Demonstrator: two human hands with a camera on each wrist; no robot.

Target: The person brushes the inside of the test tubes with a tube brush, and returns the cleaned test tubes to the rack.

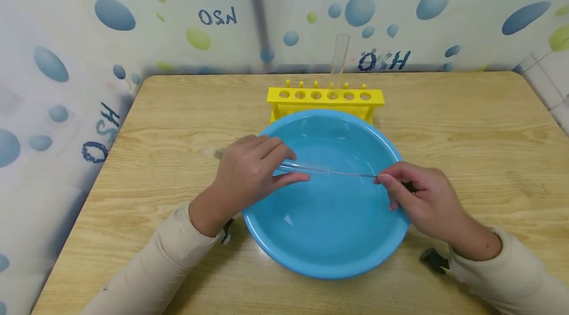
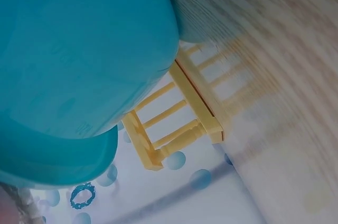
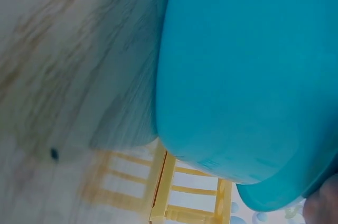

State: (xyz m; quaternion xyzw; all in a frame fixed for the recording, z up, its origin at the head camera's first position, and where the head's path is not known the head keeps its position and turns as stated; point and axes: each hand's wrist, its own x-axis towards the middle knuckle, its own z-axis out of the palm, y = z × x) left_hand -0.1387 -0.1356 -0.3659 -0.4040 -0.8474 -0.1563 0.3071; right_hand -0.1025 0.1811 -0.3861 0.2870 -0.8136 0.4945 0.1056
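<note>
Over the blue basin, my left hand grips a clear glass test tube, held nearly level with its mouth to the right. A thin twisted wire, the handle of a test tube brush, runs out of that mouth. My right hand pinches the wire's outer end between thumb and fingers above the basin's right rim. Greyish bristles show faintly left of my left hand; its palm hides the tube's middle. In both wrist views the basin's outer wall fills much of the picture.
Behind the basin stands a yellow test tube rack, with another clear test tube upright in one hole. All rest on a wooden table against a wall patterned with blue and green spots.
</note>
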